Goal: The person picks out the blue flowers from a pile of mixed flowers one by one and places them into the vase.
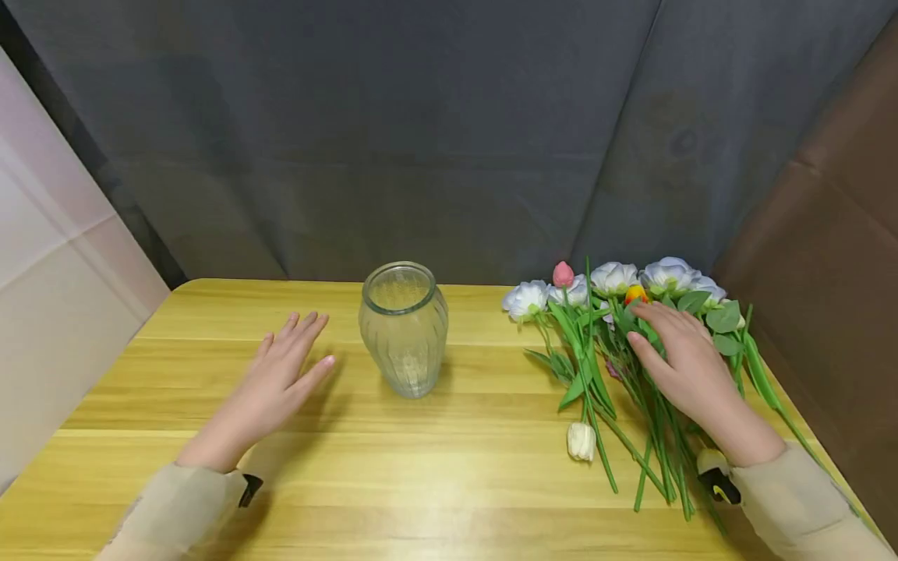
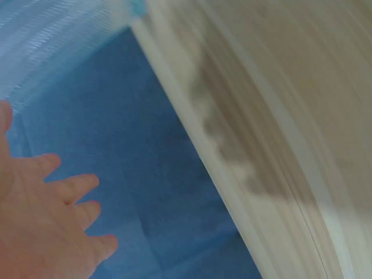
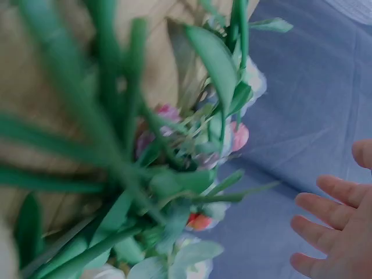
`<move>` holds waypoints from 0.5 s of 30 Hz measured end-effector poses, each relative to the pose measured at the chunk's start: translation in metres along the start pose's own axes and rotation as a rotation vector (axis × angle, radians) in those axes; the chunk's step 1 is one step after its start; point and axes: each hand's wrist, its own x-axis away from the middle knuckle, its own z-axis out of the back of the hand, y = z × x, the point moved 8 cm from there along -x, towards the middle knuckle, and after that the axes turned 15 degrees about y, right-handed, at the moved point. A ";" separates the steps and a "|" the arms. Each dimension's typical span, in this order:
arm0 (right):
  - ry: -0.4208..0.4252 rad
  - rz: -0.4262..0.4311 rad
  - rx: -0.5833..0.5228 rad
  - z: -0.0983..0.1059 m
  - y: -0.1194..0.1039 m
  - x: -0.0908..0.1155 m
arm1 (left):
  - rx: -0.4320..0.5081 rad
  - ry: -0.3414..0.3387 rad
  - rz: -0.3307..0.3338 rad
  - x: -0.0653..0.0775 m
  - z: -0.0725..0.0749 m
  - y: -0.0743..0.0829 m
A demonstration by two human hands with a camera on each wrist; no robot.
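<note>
A clear ribbed glass vase (image 1: pixel 404 343) stands upright near the middle of the table. To its left my left hand (image 1: pixel 277 386) is held over the wood with its fingers spread, apart from the glass. In the left wrist view the same hand (image 2: pixel 49 215) shows an empty palm. On the right lies a heap of artificial flowers (image 1: pixel 659 405) with long green stems. My right hand (image 1: pixel 684 358) hovers over that heap, its fingers extended and holding nothing. The right wrist view shows this hand (image 3: pixel 340 224) beside the green stems (image 3: pixel 110 139) and leaves.
Pale blue-white blooms (image 1: pixel 669 274) and a pink tulip (image 1: pixel 563 274) lie toward the table's back edge. A white tulip (image 1: pixel 581 442) points toward the front. The wooden table (image 1: pixel 421 475) is backed by a dark grey cloth (image 1: pixel 393 140), with a brown cloth (image 1: pixel 828 257) at right.
</note>
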 end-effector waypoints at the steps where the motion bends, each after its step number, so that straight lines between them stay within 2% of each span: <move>1: 0.002 0.006 0.000 -0.001 -0.003 -0.003 | 0.031 0.006 0.002 -0.001 -0.001 0.002; 4: -0.002 0.012 0.000 -0.006 -0.012 -0.008 | 0.105 0.034 -0.008 -0.006 -0.003 0.011; 7: -0.014 0.012 -0.001 -0.009 -0.019 -0.012 | 0.141 0.060 -0.016 -0.009 -0.007 0.017; 15: -0.075 -0.028 -0.005 -0.024 -0.027 -0.022 | 0.232 0.083 0.039 -0.015 -0.014 0.027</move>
